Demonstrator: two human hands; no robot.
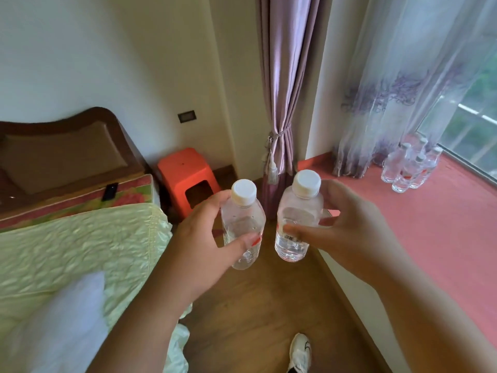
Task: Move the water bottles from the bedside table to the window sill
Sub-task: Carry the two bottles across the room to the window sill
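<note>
Pink window sill (430,224) bears bottles (408,168); each hand (204,238) (347,224) grips a water bottle (243,224) (297,216).

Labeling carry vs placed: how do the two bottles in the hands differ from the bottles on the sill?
The left bottle and right bottle are held over the floor, one per hand; the sill bottles stand clustered on the window sill by the sheer curtain. All are clear with white caps.

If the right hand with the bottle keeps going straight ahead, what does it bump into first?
Probably the purple curtain by the corner; the right hand and its bottle point that way. Depth is hard to judge, and the pink window sill lies close on its right.
</note>
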